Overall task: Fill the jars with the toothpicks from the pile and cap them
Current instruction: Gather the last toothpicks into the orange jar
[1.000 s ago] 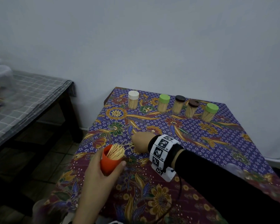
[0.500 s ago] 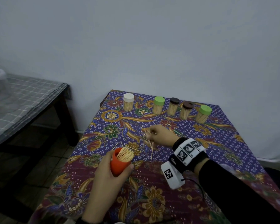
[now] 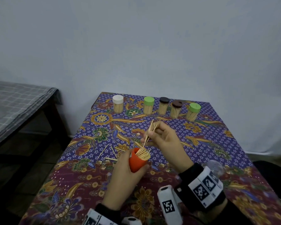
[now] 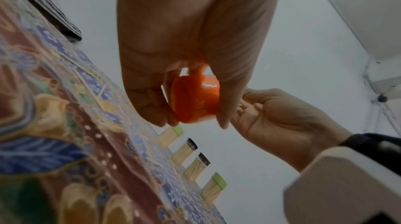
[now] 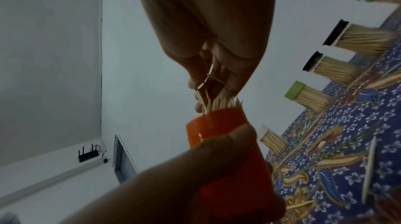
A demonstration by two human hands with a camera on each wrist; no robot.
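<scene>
I have my left hand (image 3: 125, 174) wrapped around the orange jar (image 3: 137, 161), fingers and thumb curled on its sides, holding it above the batik tablecloth (image 3: 201, 143) with the mouth tipped toward 1 o'clock. It is packed with toothpicks whose tips stand past the rim. My right hand (image 3: 166, 140), just at 1 o'clock of the jar, pinches a small bunch of toothpicks (image 3: 148, 133) between thumb and fingertips, their lower ends at the jar's mouth. A few loose toothpicks (image 3: 110, 153) lie on the cloth at 9 o'clock of the jar. Along the table's 12 o'clock edge stand five capped, filled jars: a white-capped jar (image 3: 118, 103), a green-capped jar (image 3: 148, 105), two dark-capped jars (image 3: 169, 107) and another green-capped one (image 3: 193, 111).
</scene>
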